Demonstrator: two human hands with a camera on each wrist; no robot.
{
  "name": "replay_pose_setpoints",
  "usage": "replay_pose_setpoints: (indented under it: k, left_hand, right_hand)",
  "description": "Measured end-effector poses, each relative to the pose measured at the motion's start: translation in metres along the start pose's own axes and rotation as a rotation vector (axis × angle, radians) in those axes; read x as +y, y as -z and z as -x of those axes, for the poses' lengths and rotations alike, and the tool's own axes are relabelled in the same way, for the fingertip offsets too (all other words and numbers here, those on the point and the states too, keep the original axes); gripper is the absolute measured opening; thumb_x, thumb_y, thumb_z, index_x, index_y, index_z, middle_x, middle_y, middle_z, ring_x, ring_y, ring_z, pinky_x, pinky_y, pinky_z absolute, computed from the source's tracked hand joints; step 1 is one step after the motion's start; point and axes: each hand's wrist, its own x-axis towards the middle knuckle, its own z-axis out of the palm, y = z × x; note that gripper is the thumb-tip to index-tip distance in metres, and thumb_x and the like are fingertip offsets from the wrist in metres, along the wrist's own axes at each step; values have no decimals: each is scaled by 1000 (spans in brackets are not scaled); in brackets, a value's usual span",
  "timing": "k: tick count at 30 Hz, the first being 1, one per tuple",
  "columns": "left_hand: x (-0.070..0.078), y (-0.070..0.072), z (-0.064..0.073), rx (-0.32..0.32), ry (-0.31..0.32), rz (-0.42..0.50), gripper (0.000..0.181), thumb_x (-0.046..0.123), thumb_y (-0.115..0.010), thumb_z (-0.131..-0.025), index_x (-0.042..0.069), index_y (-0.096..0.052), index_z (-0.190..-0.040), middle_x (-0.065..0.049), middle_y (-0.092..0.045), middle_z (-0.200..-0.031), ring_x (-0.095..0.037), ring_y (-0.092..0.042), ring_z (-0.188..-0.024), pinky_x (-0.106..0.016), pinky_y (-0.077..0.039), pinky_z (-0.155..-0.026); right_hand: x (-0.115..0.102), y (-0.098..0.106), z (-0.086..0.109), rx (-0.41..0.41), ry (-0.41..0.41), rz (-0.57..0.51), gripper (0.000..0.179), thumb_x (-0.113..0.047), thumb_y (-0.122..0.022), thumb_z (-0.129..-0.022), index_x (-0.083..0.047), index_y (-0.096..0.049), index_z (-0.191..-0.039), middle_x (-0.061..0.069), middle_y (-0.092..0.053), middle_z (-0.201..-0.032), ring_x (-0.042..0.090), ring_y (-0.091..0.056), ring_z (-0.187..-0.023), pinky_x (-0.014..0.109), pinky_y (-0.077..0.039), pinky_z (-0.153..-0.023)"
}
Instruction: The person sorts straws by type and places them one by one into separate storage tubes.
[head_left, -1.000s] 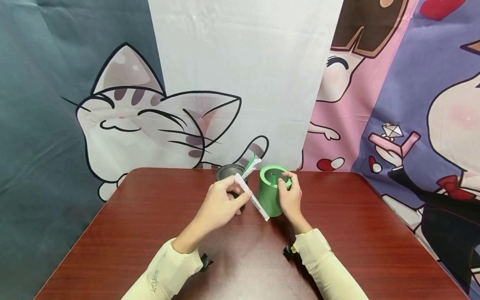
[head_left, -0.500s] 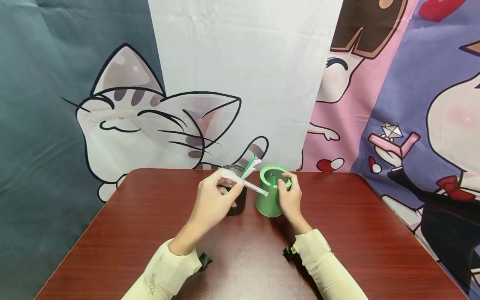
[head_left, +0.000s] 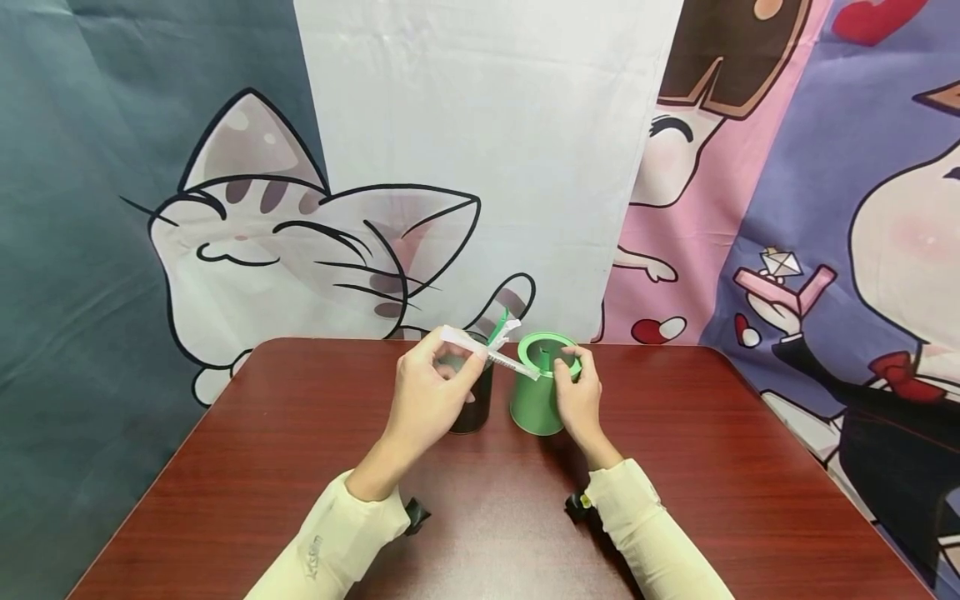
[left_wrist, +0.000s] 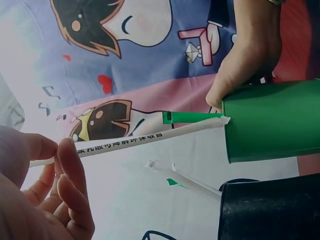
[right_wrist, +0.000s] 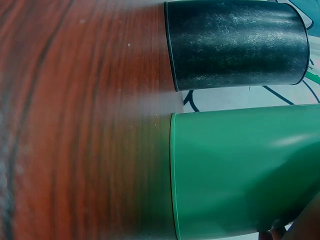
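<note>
A white paper-wrapped straw (left_wrist: 120, 144) with dark printed characters is pinched between the thumb and fingers of my left hand (head_left: 431, 387). The straw's far end reaches the rim of the green canister (head_left: 536, 408); whether it touches, I cannot tell. My right hand (head_left: 579, 400) grips that canister at its right side, with the thumb at the rim. A green strip (left_wrist: 192, 117) sticks out of the canister's mouth in the left wrist view. Behind my left hand stands a dark canister (head_left: 476, 408), with a white-wrapped piece (left_wrist: 197, 185) and a green tip (left_wrist: 175, 183) projecting from it.
Both canisters stand upright, side by side, on a reddish-brown wooden table (head_left: 262, 483). Beyond its back edge hangs a cloth backdrop (head_left: 487, 125) with cartoon drawings. A small black device (head_left: 576, 507) sits by the right sleeve.
My left hand has shifted slightly left and up. The straw, earlier slanting down in front of the green canister, has swung up so its far end is at the rim. The right hand has stayed put.
</note>
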Motion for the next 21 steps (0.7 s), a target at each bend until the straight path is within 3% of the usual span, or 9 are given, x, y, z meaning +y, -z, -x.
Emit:
replay_pose_setpoints:
  k: [9, 15, 21]
  left_hand:
    - [-1, -2, -3, 58, -29, 22, 8, 3, -66, -82, 4, -62, -89, -8, -64, -80, -23, -54, -40, -28, -45, -42]
    - [-26, -8, -7, 43, 3, 2, 7, 11, -68, -83, 12, -63, -88, -1, -64, -85, -24, -55, -41, -29, -44, -41]
    - [-42, -12, -8, 38, 8, -52, 9, 21, -67, -83, 20, -61, -90, 5, -65, -75, -18, -56, -41, -31, -42, -38]
  right_hand:
    - [0, 1, -1, -4, 12, 0, 22, -23, -57, -89, -18, -57, -110, 6, -61, -100, 18, -51, -82, 34, -39, -70]
    - [0, 1, 0, -10, 9, 0, 22, -23, -56, -89, -17, -56, -110, 7, -61, -101, 18, -50, -82, 34, -39, -71]
    - [1, 1, 0, -12, 13, -9, 22, -22, -57, -89, -17, -56, -110, 7, -60, -100, 18, -50, -82, 34, -39, -70]
